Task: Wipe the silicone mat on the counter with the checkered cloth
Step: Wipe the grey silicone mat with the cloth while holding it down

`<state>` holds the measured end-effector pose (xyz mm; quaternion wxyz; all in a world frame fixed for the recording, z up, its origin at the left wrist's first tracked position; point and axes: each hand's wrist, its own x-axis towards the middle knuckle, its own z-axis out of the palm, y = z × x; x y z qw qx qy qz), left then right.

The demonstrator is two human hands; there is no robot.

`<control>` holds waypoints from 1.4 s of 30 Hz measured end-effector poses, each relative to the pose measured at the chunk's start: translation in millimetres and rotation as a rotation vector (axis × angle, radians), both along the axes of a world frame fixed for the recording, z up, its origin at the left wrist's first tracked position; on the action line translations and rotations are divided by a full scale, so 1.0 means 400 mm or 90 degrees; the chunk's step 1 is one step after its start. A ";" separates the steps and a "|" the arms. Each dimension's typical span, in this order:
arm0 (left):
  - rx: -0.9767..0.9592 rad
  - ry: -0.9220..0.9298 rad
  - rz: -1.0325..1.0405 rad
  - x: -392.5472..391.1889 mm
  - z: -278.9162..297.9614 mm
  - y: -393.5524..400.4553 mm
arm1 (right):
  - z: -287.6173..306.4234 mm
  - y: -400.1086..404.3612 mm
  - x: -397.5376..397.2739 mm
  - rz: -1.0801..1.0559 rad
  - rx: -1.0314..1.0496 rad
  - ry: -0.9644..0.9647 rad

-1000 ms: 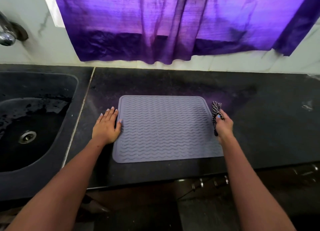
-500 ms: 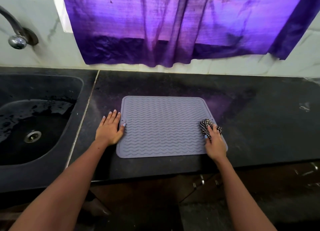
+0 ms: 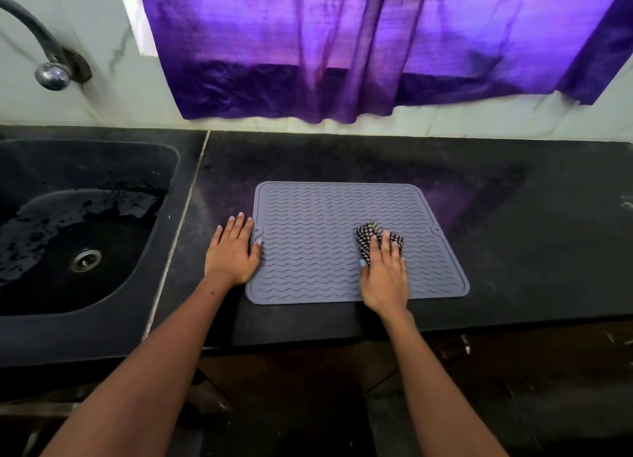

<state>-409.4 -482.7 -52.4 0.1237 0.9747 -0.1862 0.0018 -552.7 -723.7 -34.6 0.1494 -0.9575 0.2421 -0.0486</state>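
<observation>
A grey silicone mat (image 3: 318, 237) with wavy ridges lies flat on the black counter (image 3: 513, 237). My right hand (image 3: 385, 275) presses a bunched black-and-white checkered cloth (image 3: 366, 239) onto the mat's right half, fingers spread over it. Part of the cloth sticks out beyond my fingertips; the rest is hidden under my palm. Flat on the counter rests my left hand (image 3: 233, 251), at the mat's left edge, with the thumb tip touching the mat's rim.
A black sink (image 3: 78, 237) with a metal drain sits left of the mat, under a dark tap (image 3: 44, 55) on the wall. A purple curtain (image 3: 359, 45) hangs behind the counter. The counter's front edge runs just below the mat.
My right hand has slid the cloth from the mat's right edge leftward onto the mat. My left hand has stayed at the left edge.
</observation>
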 end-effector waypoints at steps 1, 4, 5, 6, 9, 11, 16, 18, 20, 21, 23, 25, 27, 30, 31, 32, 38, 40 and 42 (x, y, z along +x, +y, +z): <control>-0.002 -0.002 0.001 0.001 0.001 -0.001 | -0.001 -0.006 0.008 -0.008 0.008 0.017; -0.011 -0.005 0.004 0.000 0.001 0.000 | 0.010 -0.010 0.010 0.000 0.030 0.037; -0.017 -0.007 0.005 -0.001 0.003 0.000 | 0.016 -0.010 0.010 0.010 0.037 0.036; -0.020 -0.007 0.004 -0.003 0.004 0.000 | 0.025 -0.013 0.013 0.014 0.056 0.034; -0.016 -0.002 0.001 -0.007 0.007 0.000 | 0.073 -0.049 0.057 -0.010 0.248 0.038; -0.009 0.006 -0.003 -0.008 0.010 -0.001 | 0.124 -0.072 0.092 -0.100 0.438 -0.003; -0.017 0.006 -0.002 -0.012 0.010 0.001 | 0.111 0.052 0.064 -0.100 0.294 -0.105; -0.020 0.006 -0.005 -0.009 0.010 0.001 | 0.051 0.127 0.022 -0.010 0.094 -0.039; -0.019 0.004 -0.004 -0.008 0.008 0.001 | 0.007 0.152 0.010 0.029 -0.013 -0.017; -0.016 0.000 -0.003 -0.006 0.006 0.001 | 0.004 0.147 0.018 0.031 -0.030 0.001; -0.014 0.000 -0.004 -0.006 0.007 0.000 | 0.008 0.135 0.029 0.048 -0.021 0.045; -0.021 -0.002 -0.001 -0.009 0.004 0.000 | 0.011 0.127 0.028 0.080 -0.011 0.059; -0.029 -0.003 0.004 -0.011 0.005 0.001 | 0.037 0.110 0.035 0.106 0.071 0.047; -0.018 0.000 0.000 -0.010 0.005 0.000 | 0.112 0.054 0.080 -0.036 0.546 -0.061; -0.018 0.004 0.000 -0.010 0.007 0.000 | 0.141 0.039 0.096 -0.086 0.698 -0.103; -0.018 0.007 0.000 -0.014 0.008 0.000 | 0.159 0.027 0.112 -0.117 0.775 -0.149; -0.031 0.001 -0.002 -0.018 0.009 0.002 | 0.125 0.170 0.115 0.036 0.336 -0.107; -0.035 0.002 -0.001 -0.016 0.009 0.000 | 0.057 0.231 0.098 0.131 0.146 0.018; -0.037 0.002 0.002 -0.013 0.005 0.000 | 0.023 0.244 0.097 0.144 0.051 0.070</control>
